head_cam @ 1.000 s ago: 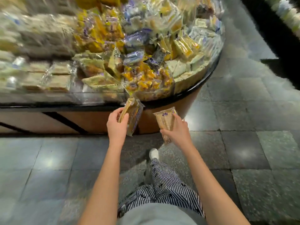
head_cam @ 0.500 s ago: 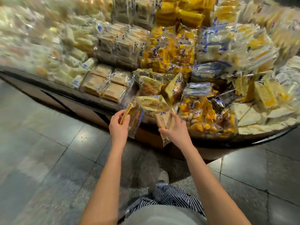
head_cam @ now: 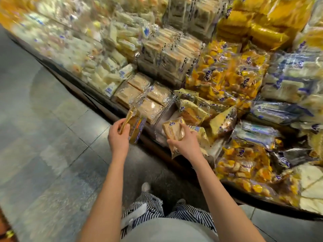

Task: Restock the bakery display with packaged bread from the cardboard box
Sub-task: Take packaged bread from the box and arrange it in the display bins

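My left hand (head_cam: pixel 118 137) grips a flat bread packet with a gold and blue wrapper (head_cam: pixel 136 126), held on edge just outside the display's dark rim (head_cam: pixel 153 145). My right hand (head_cam: pixel 186 143) holds a second clear-wrapped bread packet (head_cam: pixel 173 131) over the front row of the display, above similar gold-wrapped packets (head_cam: pixel 192 111). The cardboard box is not in view.
The curved display (head_cam: pixel 97 100) is piled with wrapped toast slabs (head_cam: pixel 139 95), yellow bags of small buns (head_cam: pixel 225 75) and pale sandwich packs (head_cam: pixel 111 67). Grey floor tiles (head_cam: pixel 52 137) spread to the left. My striped trousers and white shoe (head_cam: pixel 146 186) stand close to the display base.
I have stepped closer to the display and turned left. Both hands have risen with their packets; the right one now hangs over the front row instead of below the rim.
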